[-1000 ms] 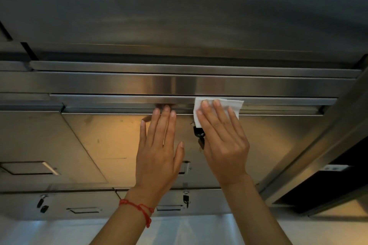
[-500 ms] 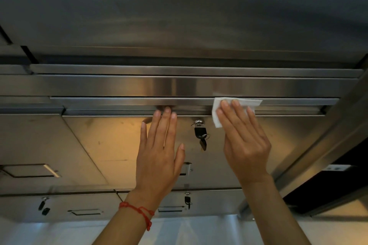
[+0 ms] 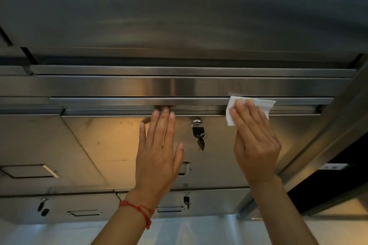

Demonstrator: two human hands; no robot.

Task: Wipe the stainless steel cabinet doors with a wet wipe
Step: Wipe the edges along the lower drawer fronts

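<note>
1. the right hand (image 3: 256, 145) lies flat with its fingers straight and close together, pressing a white wet wipe (image 3: 249, 108) against the top edge of a stainless steel cabinet door (image 3: 111, 145).
2. the wet wipe sits high on the door, right of the lock, partly over the horizontal steel rail (image 3: 119, 101) that runs along the door's top; its corners stick out past the fingertips to the left and right.
3. the left hand (image 3: 159, 155) is spread open, palm toward the door, fingers straight, with the tips reaching the underside of the rail; a red string bracelet (image 3: 137, 210) circles that wrist.
4. between the hands a key with a black head (image 3: 198, 131) hangs from the door's lock, a second key dangling below it.
5. a recessed handle (image 3: 29, 171) shows in the neighbouring door at left.
6. below, a lower row of doors carries more keys (image 3: 186, 201) and recessed handles.
</note>
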